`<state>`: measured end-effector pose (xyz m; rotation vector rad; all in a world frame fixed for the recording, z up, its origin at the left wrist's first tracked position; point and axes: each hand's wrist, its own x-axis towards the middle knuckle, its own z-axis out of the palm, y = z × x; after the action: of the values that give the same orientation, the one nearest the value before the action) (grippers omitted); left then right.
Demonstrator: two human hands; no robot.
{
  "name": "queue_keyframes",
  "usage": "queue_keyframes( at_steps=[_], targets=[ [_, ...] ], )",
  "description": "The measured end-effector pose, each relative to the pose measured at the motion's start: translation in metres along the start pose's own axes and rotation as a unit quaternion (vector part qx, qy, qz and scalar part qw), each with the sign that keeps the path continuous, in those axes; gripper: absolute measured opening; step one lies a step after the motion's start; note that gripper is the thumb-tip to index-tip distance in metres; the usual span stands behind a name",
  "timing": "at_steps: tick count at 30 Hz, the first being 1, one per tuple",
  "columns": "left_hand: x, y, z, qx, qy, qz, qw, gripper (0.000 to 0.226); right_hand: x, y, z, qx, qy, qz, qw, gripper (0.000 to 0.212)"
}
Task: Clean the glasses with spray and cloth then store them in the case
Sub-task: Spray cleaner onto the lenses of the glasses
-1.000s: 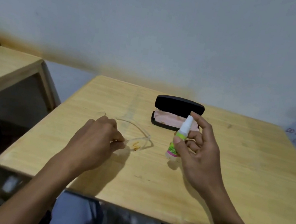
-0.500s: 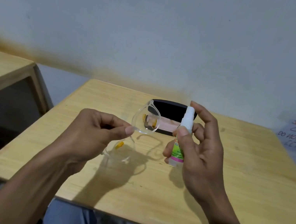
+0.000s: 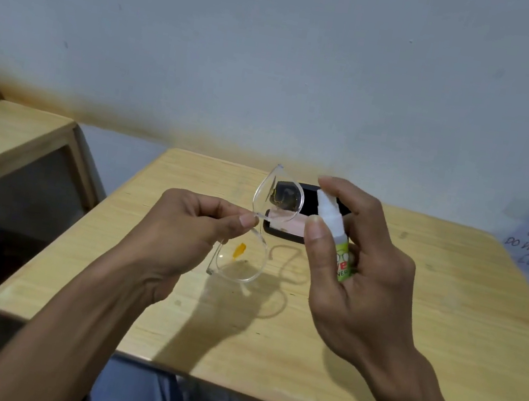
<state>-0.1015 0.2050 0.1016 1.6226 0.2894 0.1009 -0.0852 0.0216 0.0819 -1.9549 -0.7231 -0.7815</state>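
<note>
Left hand [image 3: 182, 229] is pinching the clear glasses [image 3: 260, 231] by the bridge, holding them up over the bench [image 3: 443, 332]. Right hand [image 3: 359, 271] is gripping the spray bottle [image 3: 337, 236] just beside the upper lens, finger sitting on the nozzle. Open case [image 3: 289, 228] is lying behind.

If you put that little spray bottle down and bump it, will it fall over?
Probably. The spray bottle looks tall and thin, so it may tip easily. It seems light, since the right hand holds it with fingertips. Being round, it might roll across the table.
</note>
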Motion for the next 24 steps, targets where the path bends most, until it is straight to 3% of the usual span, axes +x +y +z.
queue_keyframes(
  at_steps=[14,24],
  targets=[
    [0.000,0.003,0.005,0.013,-0.004,0.014,1.000,0.016,0.013,0.004,-0.005,-0.116,0.082,-0.060,0.988,0.018],
    [-0.002,0.007,0.003,0.035,-0.012,0.039,0.999,0.011,0.014,0.003,-0.013,-0.144,0.089,-0.081,0.982,0.020]
  ],
)
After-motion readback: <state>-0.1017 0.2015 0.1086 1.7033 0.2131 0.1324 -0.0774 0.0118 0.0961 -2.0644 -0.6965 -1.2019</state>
